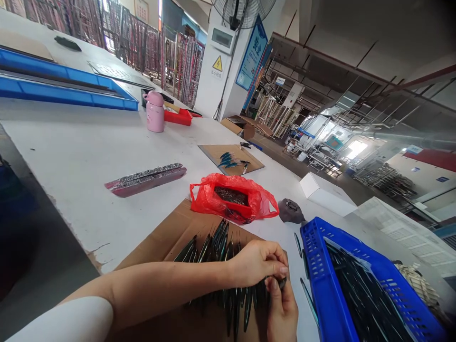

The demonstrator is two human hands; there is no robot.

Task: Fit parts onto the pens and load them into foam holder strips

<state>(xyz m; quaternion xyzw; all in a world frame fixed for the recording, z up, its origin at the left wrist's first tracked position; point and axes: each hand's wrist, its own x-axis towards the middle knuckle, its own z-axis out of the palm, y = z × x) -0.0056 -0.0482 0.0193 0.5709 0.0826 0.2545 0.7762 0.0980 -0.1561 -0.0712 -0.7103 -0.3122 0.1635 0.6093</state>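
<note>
My left hand [261, 261] reaches across from the left, its fingers closed in a pinch. Just below it, my right hand [283, 306] is closed too, and the fingertips of both meet around a small dark piece [282, 283], mostly hidden. Under my left forearm, many slim dark green, pointed pieces [237, 304] lie in rows on brown cardboard [162, 237]. Thin wires stick up from some of them. Behind the cardboard sits a red plastic bag [204, 194], open at the top, with thin brown strands [231, 195] inside.
At the right is a blue crate [338, 289] full of long dark pieces, with a few loose ones beside it. A dark bundle [290, 211], a white box [326, 194], a foil-like strip [146, 180], a pink bottle [155, 113] and a blue tray [71, 95] are farther off.
</note>
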